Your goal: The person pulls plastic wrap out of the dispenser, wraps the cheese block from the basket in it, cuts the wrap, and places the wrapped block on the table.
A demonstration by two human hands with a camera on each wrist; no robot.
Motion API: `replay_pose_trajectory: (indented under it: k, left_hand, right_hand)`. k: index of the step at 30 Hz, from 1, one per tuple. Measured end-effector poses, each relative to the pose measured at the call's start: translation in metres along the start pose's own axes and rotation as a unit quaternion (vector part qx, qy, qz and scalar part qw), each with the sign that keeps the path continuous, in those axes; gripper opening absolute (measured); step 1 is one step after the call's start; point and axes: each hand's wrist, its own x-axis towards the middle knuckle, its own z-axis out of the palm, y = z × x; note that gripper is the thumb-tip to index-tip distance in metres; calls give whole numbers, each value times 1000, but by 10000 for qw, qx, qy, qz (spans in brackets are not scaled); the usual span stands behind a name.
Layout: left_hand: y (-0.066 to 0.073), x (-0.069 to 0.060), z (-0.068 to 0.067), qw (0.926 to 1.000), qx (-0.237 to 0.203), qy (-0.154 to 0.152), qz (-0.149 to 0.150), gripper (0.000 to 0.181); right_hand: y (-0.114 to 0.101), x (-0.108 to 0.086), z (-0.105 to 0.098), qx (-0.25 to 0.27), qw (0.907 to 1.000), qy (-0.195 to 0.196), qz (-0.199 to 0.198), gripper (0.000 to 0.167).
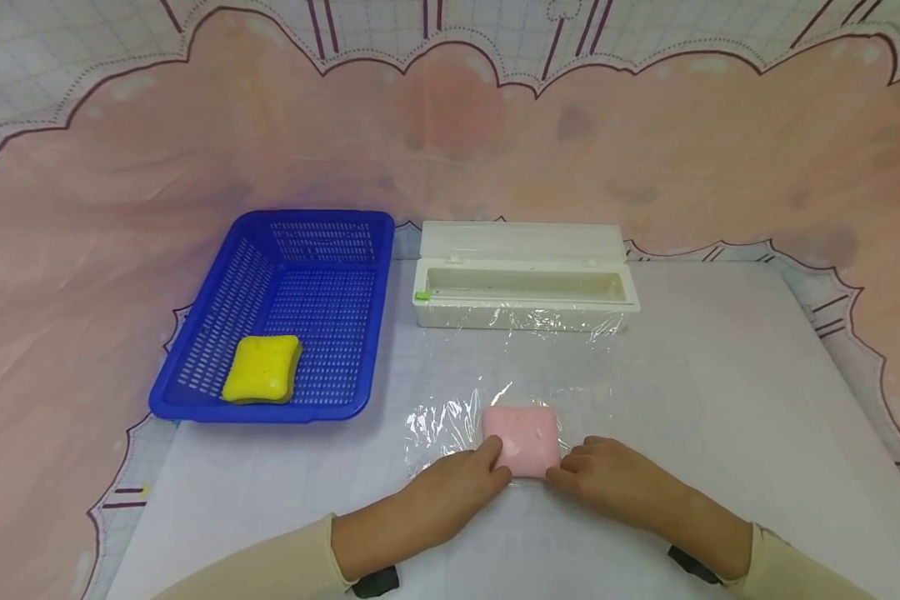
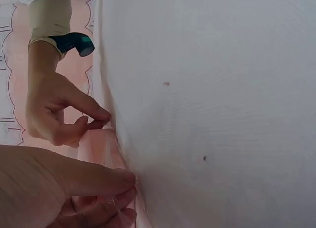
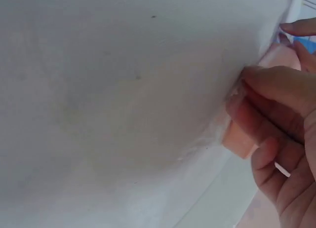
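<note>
A pink sponge (image 1: 531,437) with rounded corners lies on a sheet of clear cling film (image 1: 442,421) in the head view. My left hand (image 1: 453,492) is at the sponge's near left corner, thumb against it, and pinches the film's near edge. At the near right corner my right hand (image 1: 615,479) pinches the film between thumb and forefinger. The left wrist view shows film caught in the left fingers (image 2: 123,181). Thin film also shows at the right thumb (image 3: 269,82) in the right wrist view. The film runs back to a white dispenser box (image 1: 525,319), its lid up.
A blue plastic basket (image 1: 378,333) stands at the left with a yellow sponge (image 1: 261,368) in its near part. The white tabletop (image 1: 735,400) extends to the right. A patterned pink cloth (image 1: 645,158) hangs behind the table.
</note>
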Motion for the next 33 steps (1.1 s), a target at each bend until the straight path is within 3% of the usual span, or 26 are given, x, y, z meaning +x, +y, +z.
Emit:
replay_pose_trajectory:
  k: [5,7,10,13,16,21,24,26,28,30,33]
  left_hand:
    - [-6,-1,-4,9945,-1019,68,-238,14]
    - [-8,-1,-5,9894,-1375,215,-410,19]
    - [-10,-1,-5,9822,-1691,514,-639,28]
    - [-13,0,-1,9755,-1894,832,-747,27]
    - [-14,3,4,9691,-2068,1099,-771,18]
    - [-15,7,7,9676,-2076,1105,-922,10]
    - [-15,7,7,9676,-2031,1083,-1033,10]
    - [-17,8,7,9661,-2083,1090,-1067,11]
    - [-19,9,4,9605,-2334,1024,-1116,10]
    - [-24,12,-1,9523,-2668,902,-1178,10]
    - [-34,19,-11,9344,-3243,659,-1322,10]
  right_hand:
    - [0,-4,-4,153,9996,172,189,28]
    - [0,-6,-3,299,9984,327,359,19]
    - [1,-7,-2,663,9942,587,609,21]
    - [1,-6,-1,1016,9889,707,821,17]
    - [0,-3,-2,1270,9839,597,1105,29]
    - [-2,1,0,1476,9784,379,1399,24]
    - [-1,3,1,1783,9706,313,1588,21]
    - [0,4,1,2177,9584,218,1836,20]
    - [3,5,-1,2643,9402,107,2146,19]
    - [6,6,-4,3136,9154,-6,2523,18]
    - [13,10,-10,3830,8715,-183,3058,17]
